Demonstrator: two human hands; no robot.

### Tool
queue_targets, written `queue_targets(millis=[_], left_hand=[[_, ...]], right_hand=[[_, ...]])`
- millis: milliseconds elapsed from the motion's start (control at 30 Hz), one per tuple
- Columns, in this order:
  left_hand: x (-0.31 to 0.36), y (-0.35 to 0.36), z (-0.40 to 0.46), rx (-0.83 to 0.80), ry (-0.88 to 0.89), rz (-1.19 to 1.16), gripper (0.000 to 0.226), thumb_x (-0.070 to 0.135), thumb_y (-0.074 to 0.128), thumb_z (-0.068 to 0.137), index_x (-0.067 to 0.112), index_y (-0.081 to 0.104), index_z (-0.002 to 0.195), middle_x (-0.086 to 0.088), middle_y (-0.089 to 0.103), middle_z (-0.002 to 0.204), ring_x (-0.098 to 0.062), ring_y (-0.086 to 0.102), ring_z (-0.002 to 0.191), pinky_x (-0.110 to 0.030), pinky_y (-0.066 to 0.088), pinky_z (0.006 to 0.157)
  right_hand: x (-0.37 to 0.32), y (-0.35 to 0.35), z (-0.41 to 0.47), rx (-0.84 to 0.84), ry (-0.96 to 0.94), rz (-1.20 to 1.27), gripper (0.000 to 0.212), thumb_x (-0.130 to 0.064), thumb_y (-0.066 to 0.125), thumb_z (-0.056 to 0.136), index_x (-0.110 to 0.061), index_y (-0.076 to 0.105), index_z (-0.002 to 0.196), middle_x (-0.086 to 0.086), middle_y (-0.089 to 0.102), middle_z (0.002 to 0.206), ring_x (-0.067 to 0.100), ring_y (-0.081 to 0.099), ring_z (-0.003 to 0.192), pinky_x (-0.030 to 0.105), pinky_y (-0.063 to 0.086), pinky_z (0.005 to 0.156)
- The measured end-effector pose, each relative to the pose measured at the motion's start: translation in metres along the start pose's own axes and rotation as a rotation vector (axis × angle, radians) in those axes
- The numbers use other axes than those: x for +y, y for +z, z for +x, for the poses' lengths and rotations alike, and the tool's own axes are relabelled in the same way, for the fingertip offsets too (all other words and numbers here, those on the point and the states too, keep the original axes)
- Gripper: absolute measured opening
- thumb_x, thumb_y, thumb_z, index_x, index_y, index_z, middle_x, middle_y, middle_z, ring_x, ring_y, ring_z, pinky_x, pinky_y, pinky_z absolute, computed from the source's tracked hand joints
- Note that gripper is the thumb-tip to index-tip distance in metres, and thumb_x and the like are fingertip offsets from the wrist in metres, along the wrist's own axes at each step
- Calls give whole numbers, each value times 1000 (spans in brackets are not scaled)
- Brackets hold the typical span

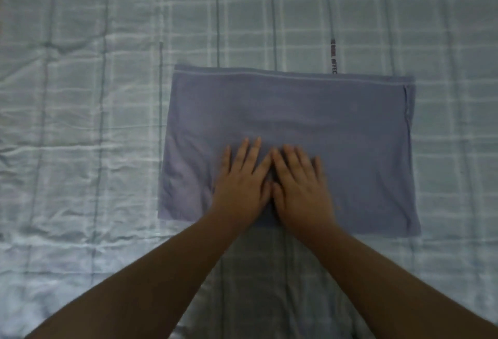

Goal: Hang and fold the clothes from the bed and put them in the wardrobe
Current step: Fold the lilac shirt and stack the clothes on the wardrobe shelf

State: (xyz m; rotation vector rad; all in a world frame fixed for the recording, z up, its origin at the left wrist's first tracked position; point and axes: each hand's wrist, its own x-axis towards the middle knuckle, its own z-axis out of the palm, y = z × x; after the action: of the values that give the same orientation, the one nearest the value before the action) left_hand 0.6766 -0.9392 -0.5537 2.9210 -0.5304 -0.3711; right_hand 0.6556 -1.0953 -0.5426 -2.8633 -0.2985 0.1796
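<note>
A blue-grey garment (350, 133) lies folded into a flat rectangle on the bed, with a stitched hem along its far edge. My left hand (242, 182) and my right hand (299, 185) lie side by side, palms down, on the near middle of the cloth. Their fingers are straight and spread, and the two hands touch at the thumbs and forefingers. Both press flat on the fabric and hold nothing.
The bed is covered by a pale green-grey checked sheet (80, 123) with shiny creases, filling the whole view. A small dark printed label (333, 56) shows on the sheet just beyond the garment's far edge.
</note>
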Motion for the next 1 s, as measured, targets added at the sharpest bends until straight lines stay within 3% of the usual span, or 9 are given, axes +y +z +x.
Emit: queue_targets(millis=[100, 367, 500, 667, 867, 933, 1000], left_hand=[[-7, 19, -21, 4, -73, 40, 59, 43, 45, 91, 25, 42, 148, -12, 35, 156, -32, 31, 144, -58, 19, 116], [-75, 23, -84, 60, -122, 98, 58, 39, 39, 99, 18, 32, 153, -21, 34, 154, -41, 29, 143, -55, 18, 118], [-71, 20, -81, 31, -150, 108, 59, 41, 38, 100, 19, 29, 154, -19, 30, 157, -39, 25, 145, -55, 15, 119], [-51, 2, -72, 55, -108, 20, 57, 37, 42, 96, 17, 38, 150, -18, 37, 153, -39, 31, 141, -57, 19, 116], [0, -14, -59, 125, -64, -396, 56, 18, 46, 83, 3, 51, 137, -17, 52, 139, -34, 43, 133, -40, 30, 115], [20, -15, -63, 166, -259, -663, 50, 16, 47, 81, 7, 57, 129, -10, 61, 126, -22, 54, 118, -34, 40, 105], [38, -24, -62, 171, -631, -1011, 33, 13, 53, 84, 14, 61, 116, -1, 66, 104, -15, 63, 90, -29, 53, 82]], right_hand=[[11, 20, -23, -41, 4, -71, 58, -36, 45, 95, -16, 40, 150, 9, 38, 155, 30, 33, 144, 58, 19, 117], [103, 5, -93, -62, 244, -224, 63, -41, 36, 98, -17, 24, 156, 11, 27, 160, 31, 24, 148, 58, 8, 119], [105, 6, -95, -51, 295, -195, 64, -39, 34, 98, -13, 25, 155, 16, 29, 159, 34, 27, 146, 59, 11, 118], [78, -3, -81, 67, 288, -124, 64, -29, 47, 89, -8, 38, 149, 17, 40, 153, 34, 37, 141, 59, 19, 115], [47, -17, -31, 23, 154, 50, 63, -30, 41, 87, -7, 43, 145, 16, 44, 150, 35, 39, 138, 57, 28, 114], [47, -20, -5, -12, 111, 56, 62, -29, 41, 86, -6, 45, 144, 16, 46, 148, 36, 41, 137, 56, 30, 113], [45, -25, 15, -57, 15, 50, 60, -28, 44, 88, -8, 44, 144, 15, 44, 149, 35, 39, 139, 55, 29, 114]])
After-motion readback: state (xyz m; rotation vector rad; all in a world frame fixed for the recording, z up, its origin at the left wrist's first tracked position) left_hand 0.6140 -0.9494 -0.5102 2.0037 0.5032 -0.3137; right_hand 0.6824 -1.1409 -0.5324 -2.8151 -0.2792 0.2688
